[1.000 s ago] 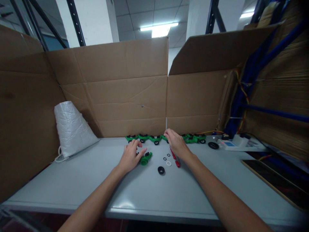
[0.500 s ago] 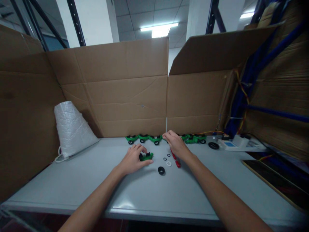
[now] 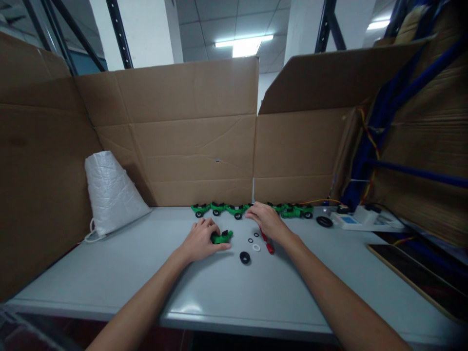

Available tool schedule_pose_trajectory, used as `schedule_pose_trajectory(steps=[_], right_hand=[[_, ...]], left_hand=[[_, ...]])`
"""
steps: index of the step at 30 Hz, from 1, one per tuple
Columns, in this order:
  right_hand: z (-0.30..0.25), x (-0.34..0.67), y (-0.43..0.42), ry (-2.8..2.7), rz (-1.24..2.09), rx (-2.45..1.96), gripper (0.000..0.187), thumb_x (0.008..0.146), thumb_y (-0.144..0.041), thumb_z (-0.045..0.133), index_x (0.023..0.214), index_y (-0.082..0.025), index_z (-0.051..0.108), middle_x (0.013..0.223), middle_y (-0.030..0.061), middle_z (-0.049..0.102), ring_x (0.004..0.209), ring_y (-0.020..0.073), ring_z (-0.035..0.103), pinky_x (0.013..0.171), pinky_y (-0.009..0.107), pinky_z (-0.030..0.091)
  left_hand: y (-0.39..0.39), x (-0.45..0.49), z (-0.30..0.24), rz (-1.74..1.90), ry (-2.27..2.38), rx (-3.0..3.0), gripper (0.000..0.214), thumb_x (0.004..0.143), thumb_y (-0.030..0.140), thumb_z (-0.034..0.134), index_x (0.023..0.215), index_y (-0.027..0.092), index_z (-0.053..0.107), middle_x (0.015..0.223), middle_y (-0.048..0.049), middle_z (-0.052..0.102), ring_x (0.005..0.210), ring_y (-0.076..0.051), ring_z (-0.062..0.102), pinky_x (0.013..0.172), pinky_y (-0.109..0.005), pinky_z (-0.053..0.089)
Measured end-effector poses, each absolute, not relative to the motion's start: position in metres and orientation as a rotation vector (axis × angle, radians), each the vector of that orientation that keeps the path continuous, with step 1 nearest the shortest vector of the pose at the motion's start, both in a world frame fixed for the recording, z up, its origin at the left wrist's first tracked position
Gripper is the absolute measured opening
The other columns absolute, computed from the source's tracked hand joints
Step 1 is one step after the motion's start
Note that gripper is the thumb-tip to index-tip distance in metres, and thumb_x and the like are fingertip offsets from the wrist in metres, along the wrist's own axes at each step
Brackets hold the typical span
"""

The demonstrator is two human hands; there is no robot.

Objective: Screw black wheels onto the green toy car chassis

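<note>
My left hand rests on the grey table with its fingers curled round a small green toy car. Farther back, my right hand is closed over something I cannot make out, just in front of a row of green toy cars. Under its wrist lies a red-handled tool. Small black and white rings and a black wheel lie between my hands.
A white woven sack stands at the back left. Cardboard walls enclose the table's back and left. More green cars, a black wheel and a white device sit at the back right. A dark board lies on the right.
My left hand has turned the green car upright and closed round it. My right hand has dropped lower toward the table by the row of cars.
</note>
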State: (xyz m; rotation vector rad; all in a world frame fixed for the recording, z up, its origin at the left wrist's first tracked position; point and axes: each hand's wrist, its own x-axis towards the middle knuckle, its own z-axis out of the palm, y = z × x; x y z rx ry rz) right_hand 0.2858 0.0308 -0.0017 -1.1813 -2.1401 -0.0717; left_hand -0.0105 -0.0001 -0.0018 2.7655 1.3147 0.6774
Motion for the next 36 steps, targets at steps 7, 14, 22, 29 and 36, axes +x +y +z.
schedule_pose_trajectory(steps=[7, 14, 22, 29, 36], right_hand=[[-0.001, 0.286, 0.032, -2.105, -0.079, -1.133, 0.018, 0.101, -0.018, 0.061, 0.087, -0.021, 0.071, 0.091, 0.0037, 0.064, 0.086, 0.0198, 0.063, 0.078, 0.029, 0.046], [0.000, 0.285, 0.032, -2.091, -0.111, -1.113, 0.018, 0.102, -0.020, 0.058, 0.090, -0.021, 0.070, 0.091, 0.0043, 0.063, 0.087, 0.0206, 0.062, 0.079, 0.030, 0.046], [0.003, 0.281, 0.029, -2.115, -0.153, -1.112, 0.021, 0.106, -0.022, 0.053, 0.093, -0.022, 0.069, 0.094, 0.0054, 0.064, 0.090, 0.0216, 0.061, 0.079, 0.030, 0.044], [0.004, 0.277, 0.026, -2.129, -0.180, -1.117, 0.021, 0.107, -0.021, 0.051, 0.092, -0.023, 0.066, 0.093, 0.0049, 0.063, 0.090, 0.0220, 0.060, 0.079, 0.031, 0.043], [0.001, 0.273, 0.028, -2.152, -0.189, -1.088, 0.022, 0.107, -0.022, 0.053, 0.087, -0.023, 0.062, 0.090, 0.0038, 0.062, 0.089, 0.0215, 0.060, 0.078, 0.030, 0.042]], left_hand=[[0.007, -0.012, -0.009, 0.734, 1.314, 2.705, 0.056, 0.080, 0.076, 0.072, 0.093, 0.022, 0.063, 0.100, -0.0084, 0.066, 0.102, -0.031, 0.055, 0.088, -0.042, 0.043], [0.006, -0.011, -0.004, 0.903, 1.376, 2.605, 0.063, 0.072, 0.075, 0.080, 0.103, 0.024, 0.059, 0.093, -0.0036, 0.067, 0.088, -0.028, 0.061, 0.079, -0.037, 0.044], [0.001, -0.006, 0.000, 1.025, 1.338, 2.543, 0.046, 0.092, 0.067, 0.064, 0.107, 0.023, 0.064, 0.098, -0.0065, 0.071, 0.093, -0.028, 0.065, 0.082, -0.038, 0.048], [0.004, -0.001, 0.000, 1.099, 1.290, 2.439, 0.035, 0.104, 0.053, 0.049, 0.100, 0.022, 0.064, 0.095, -0.0053, 0.065, 0.089, -0.023, 0.061, 0.081, -0.035, 0.048], [0.009, -0.002, -0.001, 1.212, 1.328, 2.200, 0.039, 0.103, 0.058, 0.050, 0.096, 0.021, 0.060, 0.090, -0.0033, 0.064, 0.086, -0.021, 0.058, 0.077, -0.033, 0.046]])
